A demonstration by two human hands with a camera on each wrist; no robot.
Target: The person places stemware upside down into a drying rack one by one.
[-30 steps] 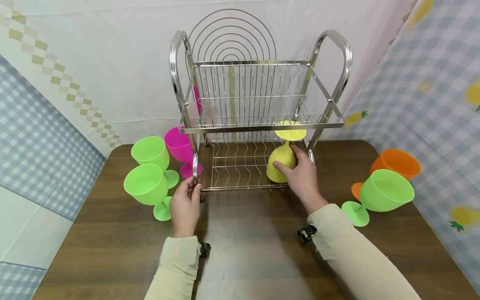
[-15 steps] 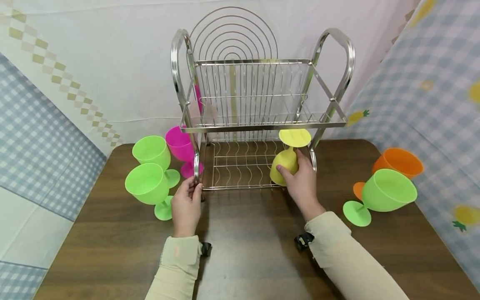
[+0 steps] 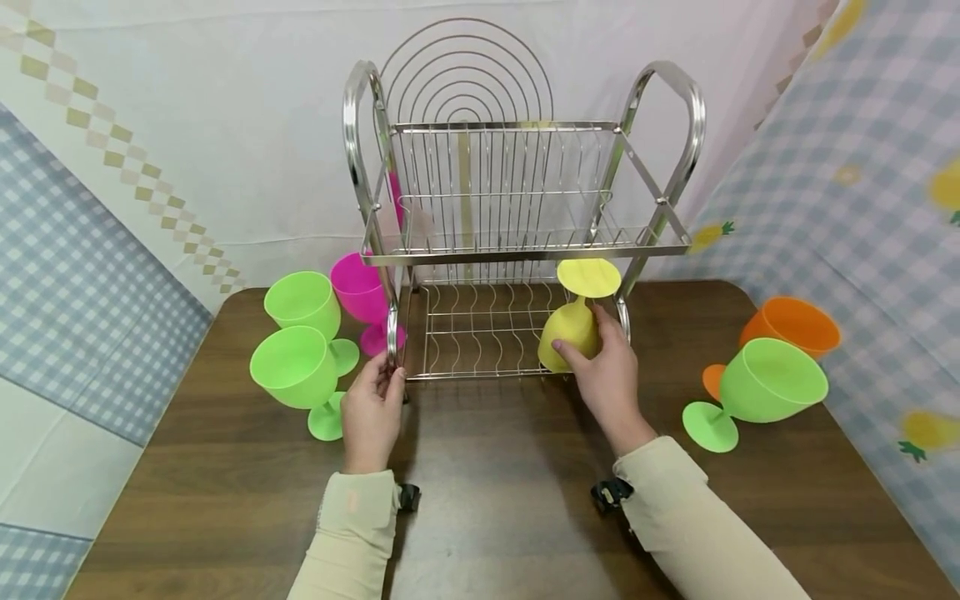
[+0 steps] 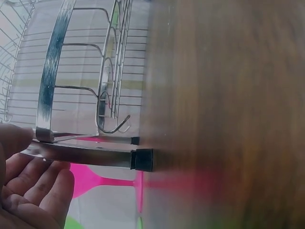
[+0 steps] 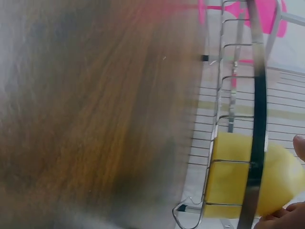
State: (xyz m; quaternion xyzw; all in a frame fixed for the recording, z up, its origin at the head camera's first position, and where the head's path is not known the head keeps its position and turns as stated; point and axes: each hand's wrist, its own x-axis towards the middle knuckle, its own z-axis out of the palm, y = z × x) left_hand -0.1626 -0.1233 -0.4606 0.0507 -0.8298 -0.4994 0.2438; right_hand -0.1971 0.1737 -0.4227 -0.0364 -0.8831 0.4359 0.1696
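Observation:
A yellow plastic goblet (image 3: 570,340) stands upside down at the right end of the lower tier of a metal dish rack (image 3: 525,256), its round foot just below the upper tier's front rim. My right hand (image 3: 609,379) grips the goblet's bowl from the right, thumb in front. In the right wrist view the bowl (image 5: 228,176) sits behind the front rail, and fingertips (image 5: 286,217) touch it. My left hand (image 3: 372,412) holds the rack's left front leg; the left wrist view shows thumb and fingers around that leg (image 4: 90,155).
Two green goblets (image 3: 292,367) and a pink goblet (image 3: 358,287) stand upright left of the rack. An orange goblet (image 3: 795,323) and another green goblet (image 3: 776,379) are on the right. Patterned cloth (image 3: 840,217) hangs around the wooden table (image 3: 480,500).
The yellow goblet has shifted slightly right and toward me, with my right hand on it. Its foot has come lower, below the upper rim. My left hand stays on the rack leg.

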